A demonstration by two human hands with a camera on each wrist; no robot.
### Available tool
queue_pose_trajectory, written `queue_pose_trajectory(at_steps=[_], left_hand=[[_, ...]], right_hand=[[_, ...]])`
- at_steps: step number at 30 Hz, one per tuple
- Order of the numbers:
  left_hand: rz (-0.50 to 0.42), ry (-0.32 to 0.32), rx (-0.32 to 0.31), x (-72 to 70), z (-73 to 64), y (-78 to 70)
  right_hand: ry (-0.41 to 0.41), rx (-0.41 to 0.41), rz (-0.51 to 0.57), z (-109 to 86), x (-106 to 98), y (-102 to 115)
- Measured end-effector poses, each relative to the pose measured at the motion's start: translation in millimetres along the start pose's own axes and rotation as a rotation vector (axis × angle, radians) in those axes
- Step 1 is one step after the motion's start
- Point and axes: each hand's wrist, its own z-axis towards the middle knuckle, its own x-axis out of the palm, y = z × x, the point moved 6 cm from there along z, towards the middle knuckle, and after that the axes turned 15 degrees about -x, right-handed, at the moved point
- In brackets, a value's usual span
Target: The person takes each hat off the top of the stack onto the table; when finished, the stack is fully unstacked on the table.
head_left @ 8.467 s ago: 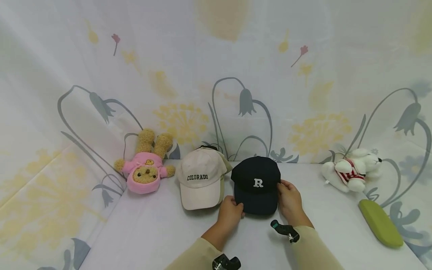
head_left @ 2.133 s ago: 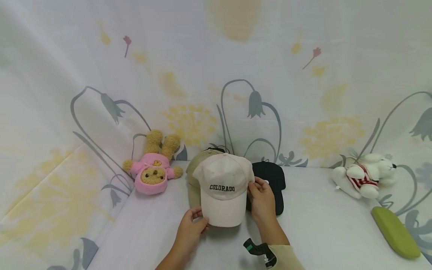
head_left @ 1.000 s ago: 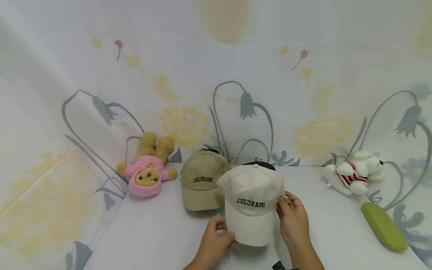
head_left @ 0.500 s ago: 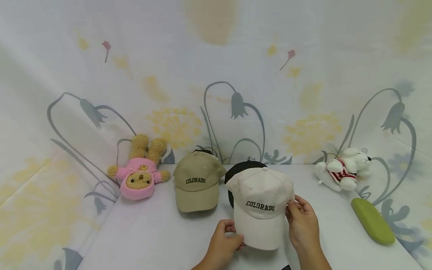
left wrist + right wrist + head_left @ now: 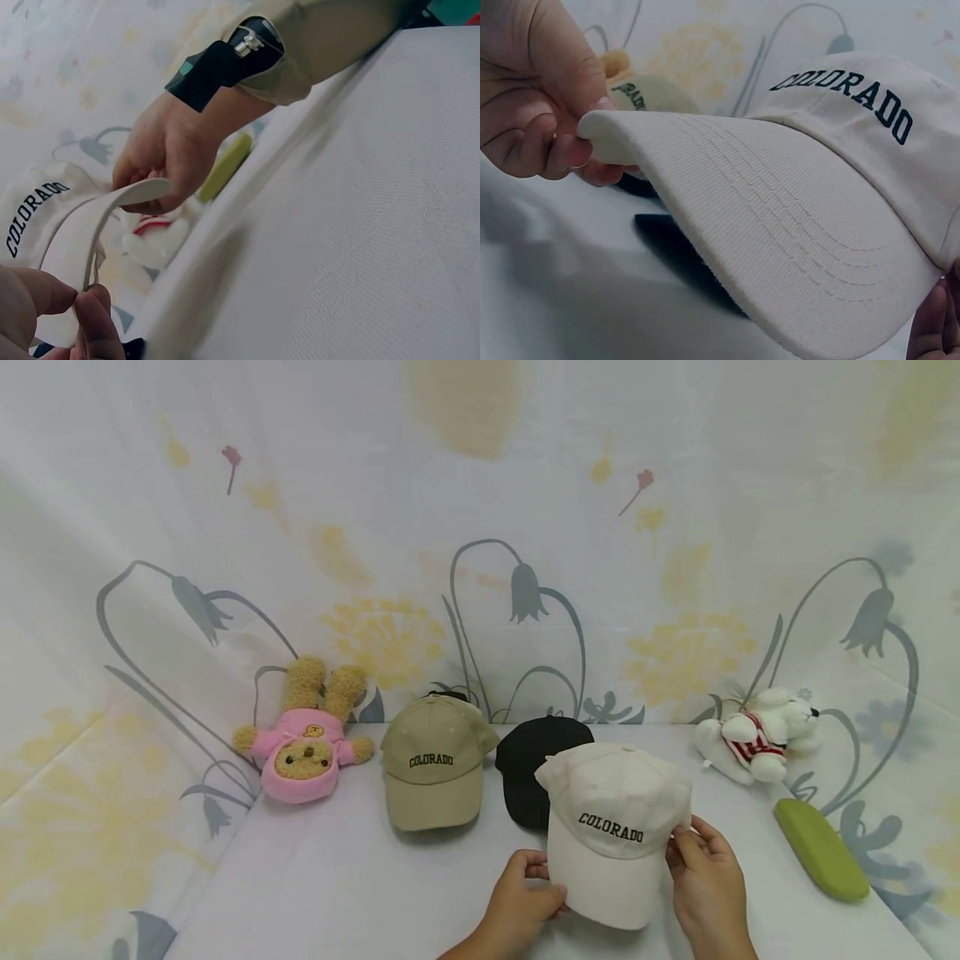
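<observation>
A cream baseball cap (image 5: 618, 810) with COLORADO lettering is held up in front, brim toward me. My left hand (image 5: 525, 897) pinches the brim's left edge between thumb and fingers, which shows closely in the left wrist view. At the cap's right side, where crown meets brim, my right hand (image 5: 708, 885) grips it. Behind, a black cap (image 5: 525, 768) sits on the white surface, partly covered by the cream one. To its left stands a khaki cap (image 5: 435, 752), also lettered COLORADO.
A teddy bear in pink (image 5: 303, 756) lies upside down at the back left. A white plush dog (image 5: 757, 739) with red stripes lies back right. Nearer along the right edge is a green oblong case (image 5: 821, 850). A flower-printed curtain (image 5: 360, 485) rises behind the white surface (image 5: 315, 893).
Earlier both hands were on the black cap, with the cream cap over the khaki one. Since then they have gripped the cream cap and carried it rightward and nearer, past the black one.
</observation>
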Motion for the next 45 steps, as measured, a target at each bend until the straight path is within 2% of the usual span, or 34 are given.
queue_pose_trajectory(at_steps=[4,9,14,19,27,31,36,40,45], left_hand=[[0.025,0.013,-0.009,10.6,6.2,0.6],[0.061,0.013,-0.037,23.1,12.0,2.9],[0.081,-0.002,-0.041,34.1,20.0,1.7],[0.074,-0.015,-0.031,47.4,31.1,1.2],[0.117,-0.069,-0.017,65.7,47.7,0.5],[0.209,-0.135,0.005,69.1,50.8,0.4],[0.267,-0.196,0.031,76.3,57.2,-5.1],[0.258,-0.204,0.033,84.1,63.7,-8.3],[0.248,-0.204,0.038,90.8,71.8,-12.1]], right_hand=[[-0.034,0.000,0.019,2.6,-14,3],[-0.073,0.022,-0.026,5.7,-31,4],[-0.076,0.022,-0.098,15.2,-41,4],[-0.067,0.029,-0.224,31.5,-49,1],[-0.077,0.026,-0.296,54.1,-60,-11],[-0.086,0.011,-0.381,61.8,-69,-19],[-0.087,0.005,-0.449,75.0,-70,-18],[-0.093,0.003,-0.455,85.8,-71,-17],[-0.100,0.008,-0.411,97.8,-69,-17]])
